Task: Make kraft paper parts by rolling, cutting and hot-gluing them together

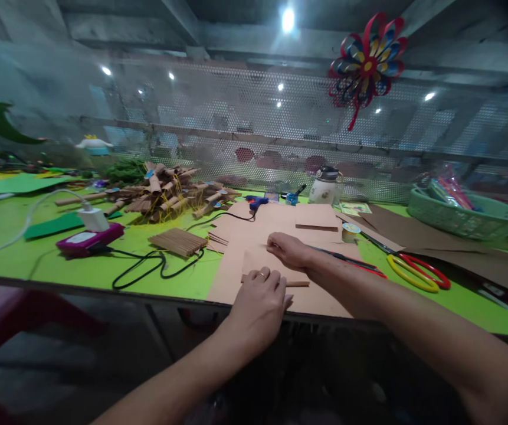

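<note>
My left hand [260, 300], with a ring on one finger, curls over a thin brown paper roll [298, 284] near the table's front edge. The roll's ends stick out on both sides of the fingers. My right hand [288, 249] is closed just beyond it, low over a small brown paper sheet [254, 260]; what its fingers pinch, if anything, is hidden. Larger brown paper [225, 280] lies beneath both hands. A cutter knife [346, 258] with red edges lies partly behind my right forearm.
Right of my arm lie big scissors [413, 273] with red and yellow handles and a green basket [470, 215]. A blue glue gun [257, 203] rests behind the paper. At left are a bundle of paper rolls [169, 192], a flat ridged brown piece [177, 242] and a purple power strip [89, 239] with cables.
</note>
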Demonstrator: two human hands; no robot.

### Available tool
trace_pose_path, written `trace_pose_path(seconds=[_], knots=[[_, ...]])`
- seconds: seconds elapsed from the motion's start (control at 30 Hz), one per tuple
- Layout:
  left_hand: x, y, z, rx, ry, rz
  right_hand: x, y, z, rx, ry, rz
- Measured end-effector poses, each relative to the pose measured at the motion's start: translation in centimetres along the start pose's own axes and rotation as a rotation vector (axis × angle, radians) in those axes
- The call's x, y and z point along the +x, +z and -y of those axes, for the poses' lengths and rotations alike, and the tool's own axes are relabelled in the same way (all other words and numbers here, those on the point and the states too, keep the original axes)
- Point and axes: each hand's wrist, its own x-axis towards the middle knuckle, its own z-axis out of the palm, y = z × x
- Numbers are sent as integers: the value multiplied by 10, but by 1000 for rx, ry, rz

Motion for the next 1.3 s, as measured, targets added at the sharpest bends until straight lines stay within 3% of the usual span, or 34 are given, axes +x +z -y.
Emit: trace_pose_path(seconds=[0.2, 0.4, 0.7, 0.9, 1.07, 1.3], knots=[[-3, -1, -11, 24, -16, -20, 0, -2, 1, -7, -5, 12], [-9, -4, -8, 10, -20, -6, 1, -6, 4, 57, 59, 55], [-11, 3, -11, 22, -8, 15, 5, 1, -4, 242, 112, 20], [-12, 7, -9, -24, -27, 11, 6, 1, -2, 200, 120, 13], [-15, 12, -5, -94, -58, -42, 6, -3, 2, 144, 154, 19], [-16, 17, -5, -129, -98, -84, 7, -4, -2, 309, 141, -3]])
